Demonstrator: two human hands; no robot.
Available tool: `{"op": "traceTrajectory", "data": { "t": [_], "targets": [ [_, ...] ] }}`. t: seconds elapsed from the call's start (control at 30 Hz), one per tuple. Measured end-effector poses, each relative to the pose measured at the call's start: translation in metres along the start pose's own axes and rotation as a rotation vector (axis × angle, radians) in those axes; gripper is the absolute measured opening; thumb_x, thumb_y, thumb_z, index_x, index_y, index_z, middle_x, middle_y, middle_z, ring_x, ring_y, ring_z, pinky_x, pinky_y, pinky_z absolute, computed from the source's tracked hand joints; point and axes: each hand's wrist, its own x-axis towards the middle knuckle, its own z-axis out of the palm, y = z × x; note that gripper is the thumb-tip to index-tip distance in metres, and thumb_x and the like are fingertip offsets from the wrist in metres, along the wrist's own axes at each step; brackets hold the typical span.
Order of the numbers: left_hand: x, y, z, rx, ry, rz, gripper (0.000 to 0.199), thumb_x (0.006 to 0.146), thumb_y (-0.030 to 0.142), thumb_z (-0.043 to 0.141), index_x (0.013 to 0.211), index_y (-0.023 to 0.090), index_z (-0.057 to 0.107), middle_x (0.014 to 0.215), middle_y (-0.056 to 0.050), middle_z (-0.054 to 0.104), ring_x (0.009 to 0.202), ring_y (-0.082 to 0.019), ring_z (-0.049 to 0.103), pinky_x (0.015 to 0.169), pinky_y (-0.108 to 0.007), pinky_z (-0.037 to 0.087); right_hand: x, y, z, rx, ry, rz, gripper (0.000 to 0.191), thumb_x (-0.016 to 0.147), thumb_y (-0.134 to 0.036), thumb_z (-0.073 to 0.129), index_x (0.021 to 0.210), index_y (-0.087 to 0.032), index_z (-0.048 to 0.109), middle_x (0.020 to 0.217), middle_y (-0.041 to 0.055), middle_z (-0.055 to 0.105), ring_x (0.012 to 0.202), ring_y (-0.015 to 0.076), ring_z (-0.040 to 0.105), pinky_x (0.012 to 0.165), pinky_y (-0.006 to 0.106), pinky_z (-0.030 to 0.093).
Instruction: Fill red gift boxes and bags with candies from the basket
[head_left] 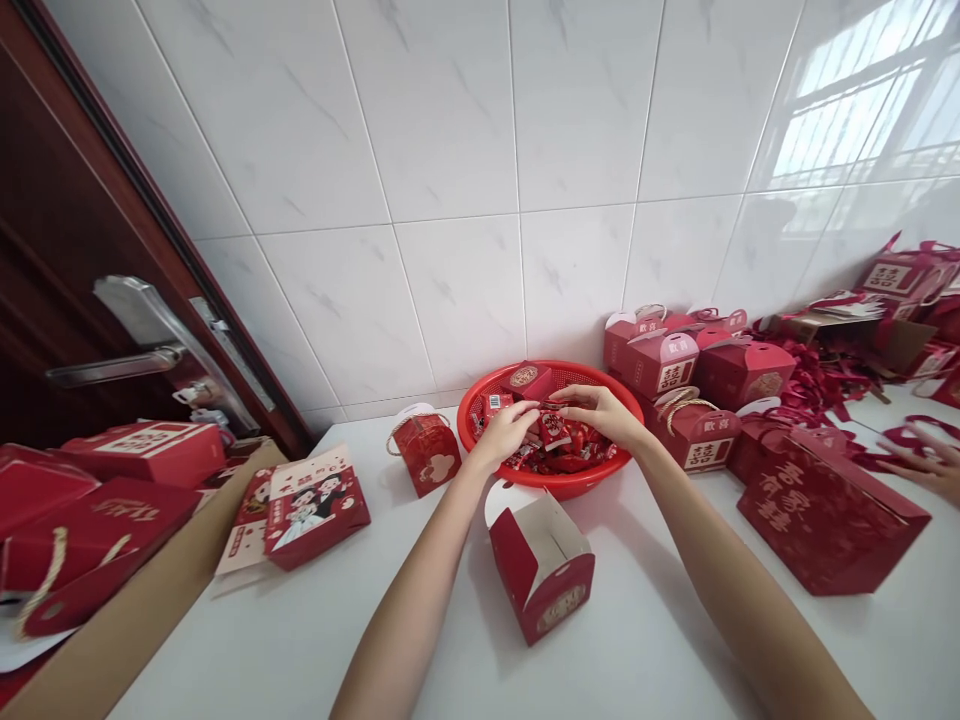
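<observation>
Both of my hands are over a red plastic basket (476, 385) filled with small red wrapped pieces. A red packet (553, 428) with a pale print hangs between them. The fingers of my left hand (504, 435) are closed at its upper left edge. My right hand (600, 412) pinches the packet's top from the right. In front of the basket stands an open red box (541, 565) with a pale inside; I cannot see down to its bottom. A small red box (527, 380) lies at the basket's back.
Left are a small roped box (426, 450), a printed box (319, 510) and a carton (161, 590) of red boxes. Several red boxes (697, 435) and a large one (832, 510) stand right. Another person's hand (926, 460) is at the right edge.
</observation>
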Motion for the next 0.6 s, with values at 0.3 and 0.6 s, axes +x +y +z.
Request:
{"op": "traceTrajectory", "data": {
  "t": [0.3, 0.6],
  "targets": [
    [0.007, -0.012, 0.002, 0.167, 0.032, 0.049, 0.027, 0.089, 0.036, 0.057, 0.082, 0.015, 0.073, 0.079, -0.004, 0.074, 0.078, -0.02, 0.068, 0.075, -0.029, 0.053, 0.004, 0.011, 0.001, -0.178, 0.231, 0.019, 0.04, 0.069, -0.018, 0.049, 0.1, -0.02, 0.075, 0.112, 0.0054, 0.074, 0.111, 0.0236, 0.065, 0.105, 0.04, 0.046],
    [-0.002, -0.002, 0.002, 0.319, 0.038, 0.15, 0.022, 0.084, 0.029, 0.064, 0.097, 0.016, 0.076, 0.103, -0.009, 0.077, 0.097, -0.025, 0.069, 0.091, -0.034, 0.05, -0.002, 0.009, -0.001, 0.102, 0.197, -0.018, 0.039, 0.071, -0.039, 0.074, 0.105, -0.021, 0.069, 0.117, 0.0076, 0.071, 0.107, 0.026, 0.067, 0.096, 0.042, 0.052]
  ]
}}
